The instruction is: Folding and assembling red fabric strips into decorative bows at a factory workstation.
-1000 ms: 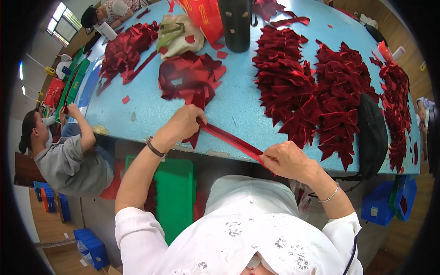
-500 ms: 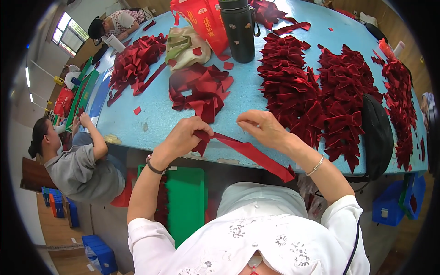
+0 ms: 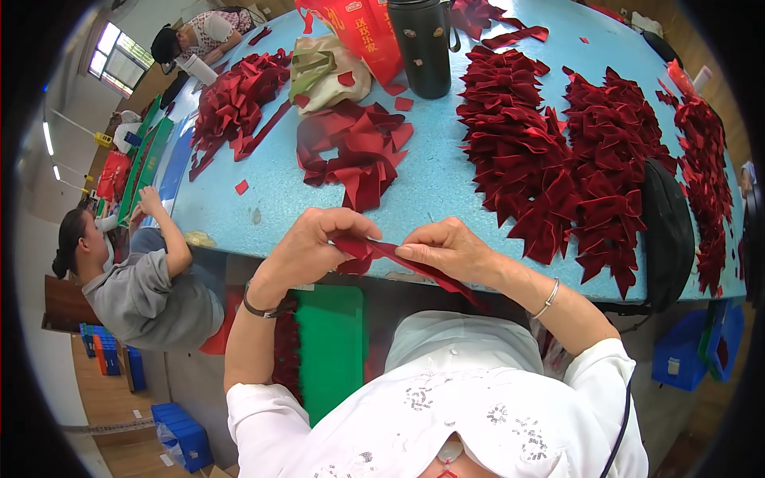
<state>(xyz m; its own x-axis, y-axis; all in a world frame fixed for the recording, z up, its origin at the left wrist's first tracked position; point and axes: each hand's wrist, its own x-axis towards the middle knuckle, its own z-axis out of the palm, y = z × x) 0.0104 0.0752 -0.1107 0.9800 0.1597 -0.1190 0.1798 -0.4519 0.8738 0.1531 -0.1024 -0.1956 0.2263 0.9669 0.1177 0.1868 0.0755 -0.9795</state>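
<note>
A dark red velvet ribbon stretches between my hands at the table's near edge, its loose end hanging down to the right. My left hand pinches the ribbon's left part, where a folded piece shows under the fingers. Thumb and fingers of my right hand close on the ribbon a short way along. Just beyond my left hand lies a loose heap of red ribbon, with a tail trailing toward me. Rows of red bows are piled up beyond my right hand.
On the blue table stand a black bottle, a red bag and a cream cloth bag. A black pouch sits at the right edge. A green tray is below. A person in grey sits at left.
My right hand has come left and down from above the ribbon and now grips it near my left hand. The ribbon's loose end has swung lower and inward.
</note>
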